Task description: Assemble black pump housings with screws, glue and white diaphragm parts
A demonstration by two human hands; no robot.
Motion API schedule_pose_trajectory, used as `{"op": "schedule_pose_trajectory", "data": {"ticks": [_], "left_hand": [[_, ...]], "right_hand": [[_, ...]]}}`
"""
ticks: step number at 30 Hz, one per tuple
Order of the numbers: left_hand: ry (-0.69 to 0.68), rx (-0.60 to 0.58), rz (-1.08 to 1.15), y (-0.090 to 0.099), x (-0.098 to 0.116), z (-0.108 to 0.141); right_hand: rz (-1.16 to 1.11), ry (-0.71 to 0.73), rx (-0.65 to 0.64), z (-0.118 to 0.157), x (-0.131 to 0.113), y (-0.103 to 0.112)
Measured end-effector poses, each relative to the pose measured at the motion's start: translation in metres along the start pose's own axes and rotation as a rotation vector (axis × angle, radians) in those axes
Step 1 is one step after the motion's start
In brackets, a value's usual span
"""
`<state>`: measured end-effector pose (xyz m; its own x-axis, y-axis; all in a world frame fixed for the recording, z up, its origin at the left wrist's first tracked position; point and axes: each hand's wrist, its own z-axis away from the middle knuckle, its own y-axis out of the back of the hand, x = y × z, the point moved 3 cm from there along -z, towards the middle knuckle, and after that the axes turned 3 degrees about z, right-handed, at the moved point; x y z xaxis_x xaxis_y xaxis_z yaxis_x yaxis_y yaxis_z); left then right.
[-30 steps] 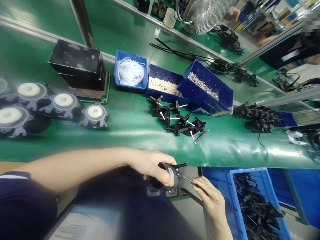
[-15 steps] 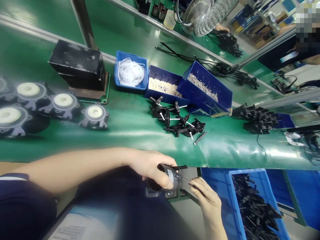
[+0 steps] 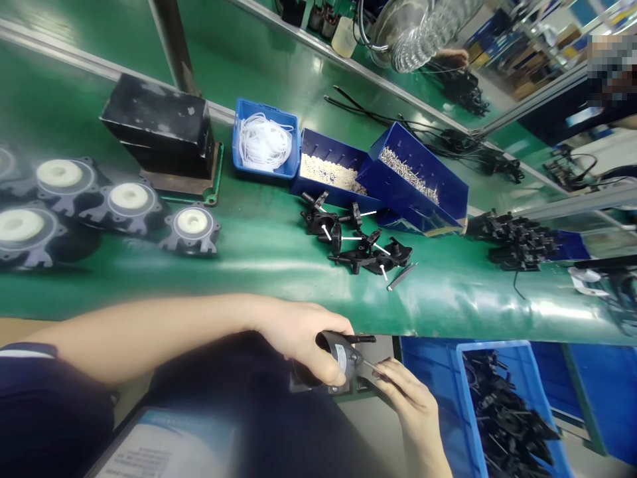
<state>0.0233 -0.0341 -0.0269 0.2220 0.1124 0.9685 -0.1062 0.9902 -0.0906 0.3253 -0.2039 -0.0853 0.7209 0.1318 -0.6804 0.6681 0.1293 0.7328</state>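
At the table's front edge my left hand (image 3: 303,335) is wrapped round a black cylindrical housing (image 3: 332,352) that has a small label and a short black stem. From the right, my right hand (image 3: 405,388) pinches a thin metal rod (image 3: 369,365), whose far end meets the housing's right end. What the rod's other end looks like is hidden in the fingers. Beyond the hands, several black plastic parts (image 3: 355,255) with white pins lie on the green table (image 3: 269,279), with tweezers (image 3: 402,276) beside them.
Blue bins hold white rings (image 3: 266,143), pale small pieces (image 3: 328,172) and metal screws (image 3: 408,176). A black block (image 3: 159,126) and several round motor parts (image 3: 192,222) stand at left. A blue crate (image 3: 468,398) of black parts is at lower right.
The view has shifted slightly, so the table items appear a little further right. Both hands keep their hold; my right hand sits slightly lower and closer to the housing.
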Motion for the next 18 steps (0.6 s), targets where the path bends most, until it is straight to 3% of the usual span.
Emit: {"op": "schedule_pose_trajectory", "data": {"ticks": [6, 9, 14, 18], "left_hand": [[-0.016, -0.002, -0.002, -0.001, 0.0, -0.001], [0.005, 0.04, -0.028, -0.002, -0.001, -0.003], [0.057, 0.203, -0.077, -0.001, 0.001, -0.003], [0.08, 0.325, -0.064, 0.002, 0.006, -0.002]], "right_hand": [[-0.048, -0.044, -0.023, -0.001, -0.001, -0.004], [-0.118, -0.164, -0.016, 0.001, 0.004, 0.002], [-0.324, -0.409, 0.257, 0.005, 0.01, 0.021], [-0.485, -0.462, 0.323, -0.01, -0.011, 0.007]]}}
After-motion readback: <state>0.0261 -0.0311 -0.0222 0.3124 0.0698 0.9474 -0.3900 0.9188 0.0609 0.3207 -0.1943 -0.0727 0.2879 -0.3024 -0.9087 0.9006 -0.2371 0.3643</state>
